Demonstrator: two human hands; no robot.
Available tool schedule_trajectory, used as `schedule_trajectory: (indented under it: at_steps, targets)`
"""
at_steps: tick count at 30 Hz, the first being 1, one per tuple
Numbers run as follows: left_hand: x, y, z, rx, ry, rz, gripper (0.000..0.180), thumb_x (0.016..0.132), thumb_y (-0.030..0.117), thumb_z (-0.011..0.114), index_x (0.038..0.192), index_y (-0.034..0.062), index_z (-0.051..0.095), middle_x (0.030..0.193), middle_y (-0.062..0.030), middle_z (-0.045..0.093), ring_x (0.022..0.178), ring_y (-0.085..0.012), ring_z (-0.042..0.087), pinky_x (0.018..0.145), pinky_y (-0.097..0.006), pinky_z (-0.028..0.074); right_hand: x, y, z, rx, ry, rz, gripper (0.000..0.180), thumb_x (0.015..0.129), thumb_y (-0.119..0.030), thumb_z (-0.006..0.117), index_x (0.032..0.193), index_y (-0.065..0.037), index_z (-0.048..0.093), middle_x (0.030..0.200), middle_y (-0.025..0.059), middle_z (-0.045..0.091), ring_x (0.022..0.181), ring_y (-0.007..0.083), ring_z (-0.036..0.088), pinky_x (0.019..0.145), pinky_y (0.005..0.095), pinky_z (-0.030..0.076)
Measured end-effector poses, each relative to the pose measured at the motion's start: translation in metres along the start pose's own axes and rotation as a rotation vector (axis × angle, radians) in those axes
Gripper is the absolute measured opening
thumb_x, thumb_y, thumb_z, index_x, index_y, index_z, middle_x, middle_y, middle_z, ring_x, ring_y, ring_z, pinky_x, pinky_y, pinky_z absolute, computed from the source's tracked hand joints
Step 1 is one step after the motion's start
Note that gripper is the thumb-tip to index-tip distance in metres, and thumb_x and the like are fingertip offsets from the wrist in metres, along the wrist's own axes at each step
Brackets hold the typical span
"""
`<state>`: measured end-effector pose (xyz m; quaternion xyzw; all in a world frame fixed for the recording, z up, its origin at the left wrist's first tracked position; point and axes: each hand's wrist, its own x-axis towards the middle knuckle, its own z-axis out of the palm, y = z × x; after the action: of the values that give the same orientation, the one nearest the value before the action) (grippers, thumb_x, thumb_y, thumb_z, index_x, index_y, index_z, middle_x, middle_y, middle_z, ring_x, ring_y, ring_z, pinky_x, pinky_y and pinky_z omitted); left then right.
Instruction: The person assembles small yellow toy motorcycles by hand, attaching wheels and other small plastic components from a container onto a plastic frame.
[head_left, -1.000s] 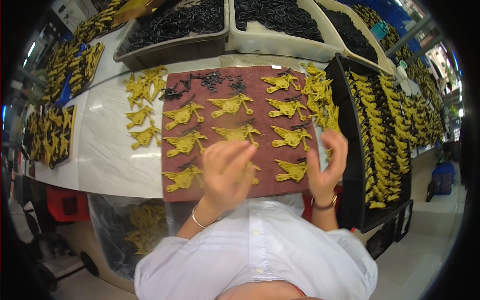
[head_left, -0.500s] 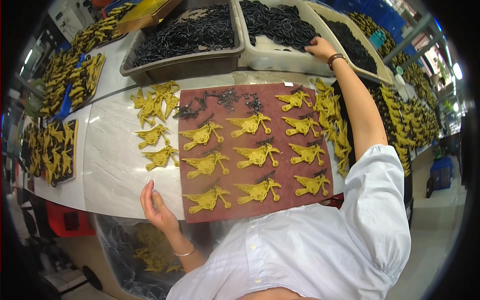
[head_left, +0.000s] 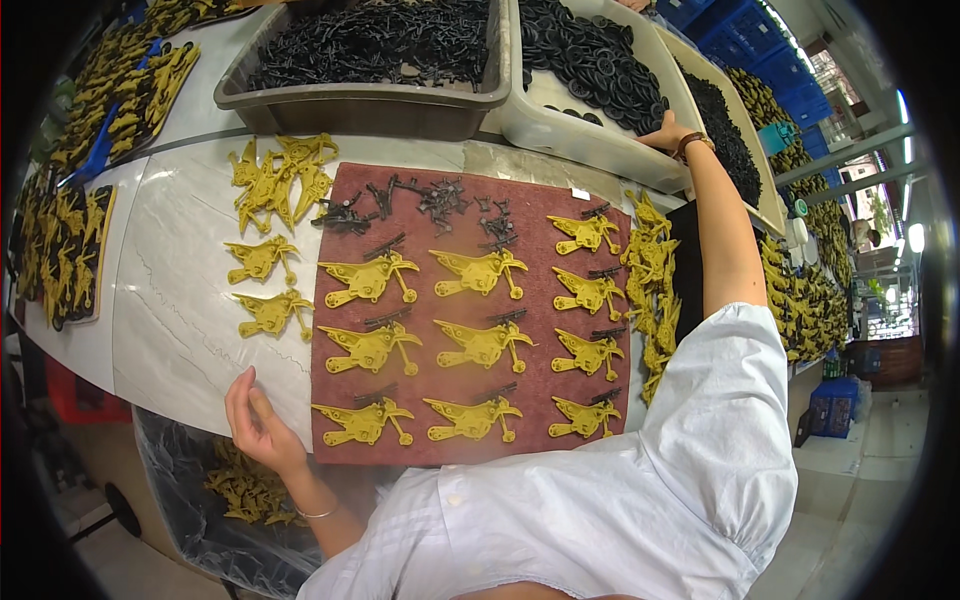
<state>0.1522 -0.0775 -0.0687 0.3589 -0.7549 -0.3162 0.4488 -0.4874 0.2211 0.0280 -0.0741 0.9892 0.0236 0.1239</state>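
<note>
Right hand reached into white bin of black rings, fingers hidden, state unclear. Left hand rested open-fingered at maroon mat edge, yellow plastic parts laid in rows for access.

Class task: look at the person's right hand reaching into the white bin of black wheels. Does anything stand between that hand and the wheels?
Nothing visible does. The right hand is over the rim of the white bin, right beside the black wheels.

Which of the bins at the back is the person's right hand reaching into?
The right hand reaches into the white bin holding round black rings, not the grey bin of tangled black parts left of it.
</note>
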Motion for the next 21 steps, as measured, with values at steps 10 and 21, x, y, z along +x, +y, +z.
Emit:
schedule_trajectory:
  at_steps: [10, 21]
  targets:
    - [0.000, 0.006, 0.002, 0.046, -0.015, 0.022, 0.020, 0.096, 0.005, 0.052, 0.105, -0.0072, 0.065, 0.103, -0.0155, 0.065, 0.095, -0.0265, 0.062, 0.085, -0.035, 0.048, -0.042, -0.017, -0.014, -0.195, -0.289, 0.066, 0.122, 0.062, -0.060, 0.074, 0.155, -0.014, 0.009, 0.154, 0.0250, 0.023, 0.143, 0.0403, 0.025, 0.113, 0.0507, 0.027]
    - [0.001, 0.003, 0.002, 0.074, 0.002, 0.029, 0.017, 0.094, 0.004, 0.056, 0.102, -0.0066, 0.066, 0.099, -0.0160, 0.067, 0.092, -0.0274, 0.063, 0.084, -0.036, 0.048, -0.023, -0.020, 0.013, -0.319, -0.393, 0.023, 0.114, 0.070, -0.069, 0.061, 0.155, -0.015, 0.007, 0.159, 0.0212, 0.012, 0.147, 0.0371, 0.012, 0.116, 0.0506, 0.017]
